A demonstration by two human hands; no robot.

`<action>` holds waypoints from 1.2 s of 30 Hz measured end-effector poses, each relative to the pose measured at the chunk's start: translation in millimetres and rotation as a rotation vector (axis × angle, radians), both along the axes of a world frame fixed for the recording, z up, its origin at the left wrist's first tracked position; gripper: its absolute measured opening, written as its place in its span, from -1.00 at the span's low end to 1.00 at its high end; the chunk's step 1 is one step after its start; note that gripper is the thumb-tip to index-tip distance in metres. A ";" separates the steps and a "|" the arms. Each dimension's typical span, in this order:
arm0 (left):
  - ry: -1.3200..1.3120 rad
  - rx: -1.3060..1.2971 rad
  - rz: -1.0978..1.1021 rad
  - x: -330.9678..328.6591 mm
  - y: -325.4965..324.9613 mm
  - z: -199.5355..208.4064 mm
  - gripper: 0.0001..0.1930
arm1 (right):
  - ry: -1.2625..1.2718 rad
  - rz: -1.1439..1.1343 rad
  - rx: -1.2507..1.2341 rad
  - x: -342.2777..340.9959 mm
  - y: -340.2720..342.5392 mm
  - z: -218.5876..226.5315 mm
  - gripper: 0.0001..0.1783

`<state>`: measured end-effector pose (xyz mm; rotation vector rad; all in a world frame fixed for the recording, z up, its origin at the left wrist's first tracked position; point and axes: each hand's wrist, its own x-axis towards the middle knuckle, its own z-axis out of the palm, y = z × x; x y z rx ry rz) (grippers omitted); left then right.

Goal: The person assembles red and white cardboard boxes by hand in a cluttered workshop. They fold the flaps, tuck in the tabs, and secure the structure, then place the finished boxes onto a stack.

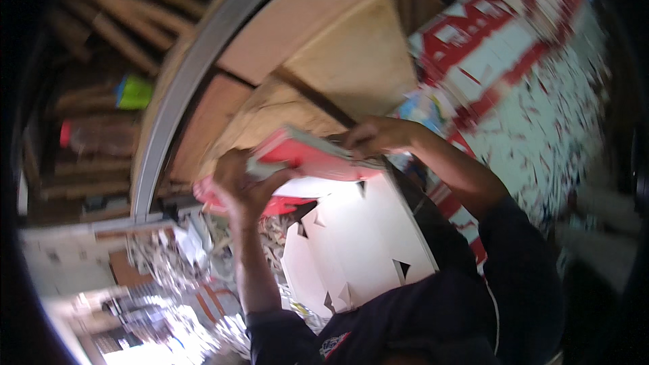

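Note:
A stack of die-cut cardboard sheets (362, 230), white on the side toward me, leans against my body. Its upper part is bent over, and red printed faces show there. My left hand (238, 179) grips the left end of this bent part, thumb on the near face. At the upper right corner my right hand (378, 136) pinches the edge of the sheets; its fingertips are partly hidden. Several small triangular cut-outs show dark in the white face. Below my left hand lies a red piece (291, 204), partly covered by the sheets.
Beyond my hands are brown boards (351, 54) behind a curved-looking grey metal rail (182, 88). Red-and-white printed sheets (483, 61) lie at the upper right, beside a floor strewn with scraps (541, 128). Heaped paper offcuts (162, 257) are at the lower left. A clear bottle (101, 136) lies left.

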<state>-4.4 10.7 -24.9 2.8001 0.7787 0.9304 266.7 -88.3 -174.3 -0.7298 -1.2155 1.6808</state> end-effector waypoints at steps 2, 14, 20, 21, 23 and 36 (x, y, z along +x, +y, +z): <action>-0.033 0.050 -0.042 -2.4 -6.2 2.7 -0.37 | 0.183 -0.003 -0.012 -5.1 2.2 -28.1 -0.55; -0.141 -0.010 0.025 -0.8 -14.4 10.8 -0.41 | -0.672 -0.884 0.648 -32.1 -36.0 -5.3 -0.65; -0.158 0.039 0.040 7.2 -18.2 6.8 -0.41 | -0.388 -1.205 0.122 -24.6 -28.2 -36.0 -0.57; -0.138 0.014 0.061 6.3 -19.7 6.5 -0.43 | -0.266 -1.222 0.037 -19.4 -21.0 -25.4 -0.51; -0.144 0.060 0.100 3.7 -23.6 7.7 -0.45 | -0.314 -1.092 -0.093 -2.7 -14.9 -10.3 -0.46; -0.043 0.136 0.294 1.7 -39.9 6.2 -0.48 | -0.232 -0.493 0.153 2.5 -30.3 1.6 -0.20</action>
